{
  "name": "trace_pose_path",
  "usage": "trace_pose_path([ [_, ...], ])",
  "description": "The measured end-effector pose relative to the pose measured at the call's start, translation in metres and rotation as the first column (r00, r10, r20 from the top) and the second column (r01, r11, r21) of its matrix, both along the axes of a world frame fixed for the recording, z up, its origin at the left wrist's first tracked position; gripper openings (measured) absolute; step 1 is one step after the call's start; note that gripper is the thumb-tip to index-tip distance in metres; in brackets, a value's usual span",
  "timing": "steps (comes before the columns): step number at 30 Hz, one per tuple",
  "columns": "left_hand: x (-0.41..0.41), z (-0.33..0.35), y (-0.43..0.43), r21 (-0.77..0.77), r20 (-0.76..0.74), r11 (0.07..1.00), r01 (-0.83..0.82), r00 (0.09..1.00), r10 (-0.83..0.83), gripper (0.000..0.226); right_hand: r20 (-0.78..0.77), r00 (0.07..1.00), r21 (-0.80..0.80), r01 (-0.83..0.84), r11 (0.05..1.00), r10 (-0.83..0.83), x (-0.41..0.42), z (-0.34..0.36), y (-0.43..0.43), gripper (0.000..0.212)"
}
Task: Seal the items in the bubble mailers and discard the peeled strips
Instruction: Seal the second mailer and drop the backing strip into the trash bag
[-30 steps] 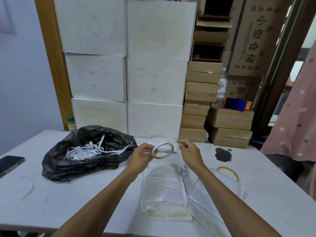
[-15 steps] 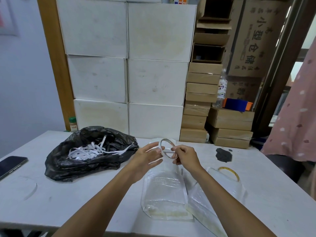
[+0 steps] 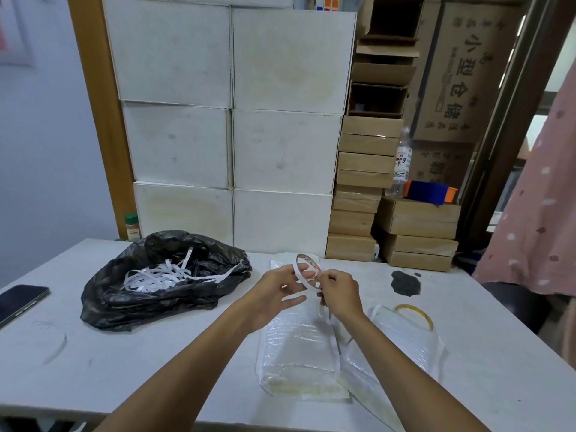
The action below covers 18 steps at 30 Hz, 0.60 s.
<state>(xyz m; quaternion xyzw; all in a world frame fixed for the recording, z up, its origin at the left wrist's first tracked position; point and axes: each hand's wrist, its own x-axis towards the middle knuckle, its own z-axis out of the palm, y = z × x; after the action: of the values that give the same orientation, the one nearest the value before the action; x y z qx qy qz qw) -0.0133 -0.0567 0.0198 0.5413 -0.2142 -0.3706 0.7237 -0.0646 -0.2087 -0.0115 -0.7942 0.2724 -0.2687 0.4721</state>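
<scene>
as the right hand (image 3: 341, 296) pinches the ring (image 3: 296, 269), left hand (image 3: 274, 291) touches it.

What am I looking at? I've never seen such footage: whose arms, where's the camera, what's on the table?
No machine: a person's two bare arms, filmed by one camera on their head looking down. The right hand pinches a thin white tape ring; the left hand's straight fingers touch it. Below them on the grey table lies a white bubble mailer, a second mailer beside it with a yellow tape ring on it. Left sits a black plastic bag holding white peeled strips, and a dark phone at the edge.
</scene>
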Motion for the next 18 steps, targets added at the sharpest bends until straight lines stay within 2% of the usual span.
trace_pose_path([
  [2, 0.001, -0.004, -0.001, 0.081, 0.180, 0.987, -0.140, 0.976, 0.123, 0.036, 0.000, 1.000, -0.023, 0.020, 1.000, -0.020, -0.003, 0.000, -0.002, 0.025],
  [3, 0.002, -0.009, 0.000, 0.120, 0.333, 0.963, -0.242, 0.924, 0.190, 0.042, 0.002, 1.000, -0.028, 0.027, 0.999, -0.027, -0.003, 0.000, -0.003, 0.025],
  [5, 0.003, -0.016, 0.000, 0.148, 0.627, 0.909, -0.390, 0.747, 0.219, 0.047, 0.002, 0.999, -0.033, 0.046, 0.998, -0.046, -0.004, 0.000, -0.004, 0.026],
  [7, 0.002, -0.019, 0.000, 0.152, 0.780, 0.848, -0.507, 0.588, 0.212, 0.038, -0.005, 0.998, -0.038, 0.065, 0.997, -0.066, -0.005, 0.000, -0.002, 0.022],
  [9, -0.002, -0.019, 0.001, 0.151, 0.853, 0.762, -0.630, 0.472, 0.222, 0.029, -0.018, 0.997, -0.063, 0.076, 0.995, -0.078, -0.006, -0.001, 0.001, 0.015],
  [11, -0.006, -0.017, 0.002, 0.149, 0.891, 0.701, -0.697, 0.402, 0.211, 0.028, -0.036, 0.996, -0.108, 0.076, 0.991, -0.080, -0.007, -0.003, 0.003, 0.013],
  [15, -0.013, -0.017, 0.002, 0.175, 0.895, 0.704, -0.688, 0.409, 0.178, 0.035, -0.113, 0.988, -0.218, 0.077, 0.973, -0.103, -0.008, -0.002, 0.005, 0.020],
  [18, -0.016, -0.016, 0.006, 0.148, 0.895, 0.727, -0.670, 0.403, 0.189, 0.023, -0.167, 0.979, -0.288, 0.068, 0.955, -0.120, -0.009, 0.001, 0.006, 0.025],
])
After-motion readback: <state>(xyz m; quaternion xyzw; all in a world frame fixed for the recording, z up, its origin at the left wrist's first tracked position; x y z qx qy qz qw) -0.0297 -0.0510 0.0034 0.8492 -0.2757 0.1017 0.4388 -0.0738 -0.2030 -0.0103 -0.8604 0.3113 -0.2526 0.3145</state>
